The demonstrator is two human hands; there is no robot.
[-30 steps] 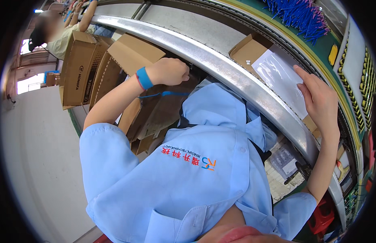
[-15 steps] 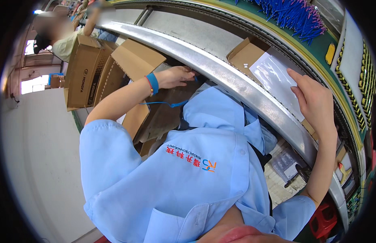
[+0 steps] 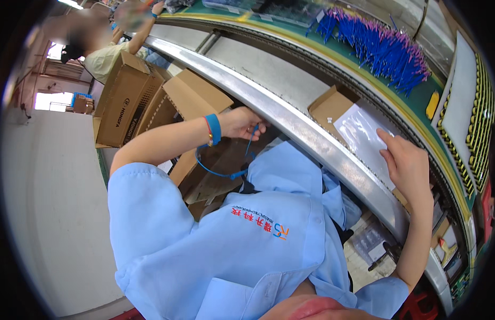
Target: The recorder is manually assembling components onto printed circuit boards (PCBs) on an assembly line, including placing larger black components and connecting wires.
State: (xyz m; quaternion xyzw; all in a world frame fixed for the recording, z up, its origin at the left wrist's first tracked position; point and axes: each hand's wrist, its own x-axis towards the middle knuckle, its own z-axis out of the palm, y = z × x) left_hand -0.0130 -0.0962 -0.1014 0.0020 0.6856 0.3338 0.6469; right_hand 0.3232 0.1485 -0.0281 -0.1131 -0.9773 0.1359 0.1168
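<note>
My left hand (image 3: 243, 124) is closed near the inner edge of the metal rail, with a thin blue wire (image 3: 251, 141) hanging from its fingertips. A blue wrist strap (image 3: 214, 129) circles that wrist, and its blue coiled cord (image 3: 215, 173) loops down beside my shirt. Across the rail, my right hand (image 3: 407, 166) is over a glossy clear plastic bag (image 3: 359, 128). Its index finger and thumb are stretched apart with nothing visible between them; the other fingers curl under. Whether the fingertip touches the bag I cannot tell. The bag lies against an open cardboard box (image 3: 325, 108).
A metal rail (image 3: 279, 109) runs diagonally before me. Beyond lies a pile of blue wires with pink ends (image 3: 375, 50), near a yellow tool (image 3: 432, 105) and a rack of yellow-black parts (image 3: 479, 117). Cardboard boxes (image 3: 124, 101) stand at left; another person (image 3: 106, 58) sits farther off.
The view has shifted, bringing more of the wire pile into sight. The blue wire below my left hand shows more clearly. My right hand stays over the bag, its fingers still spread.
</note>
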